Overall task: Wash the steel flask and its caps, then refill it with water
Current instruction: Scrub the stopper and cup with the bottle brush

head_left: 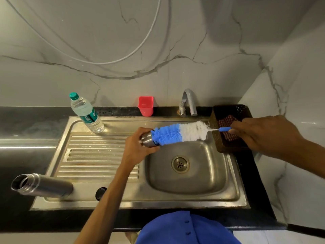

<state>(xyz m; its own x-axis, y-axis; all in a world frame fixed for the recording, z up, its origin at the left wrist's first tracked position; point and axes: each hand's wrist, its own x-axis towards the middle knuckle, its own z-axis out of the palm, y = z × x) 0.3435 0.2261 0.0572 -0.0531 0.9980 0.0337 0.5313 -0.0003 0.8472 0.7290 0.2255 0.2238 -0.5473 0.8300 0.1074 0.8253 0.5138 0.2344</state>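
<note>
**Scrubbing a cap over the sink**

Left hand (139, 149) clamped on steel cap (146, 140), above sink (228, 194) basin. Right hand (260, 132) gripping brush (179, 132) handle. Better: twist bristles fully inside, cap tilted toward drain. Flask (44, 186) uncapped, left of sink; small dark cap (100, 193) beside it.

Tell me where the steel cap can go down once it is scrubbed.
Free: ribbed drainboard between plastic bottle and flask; basin floor around the drain. Crowded: front rim, holding flask and black cap.
</note>
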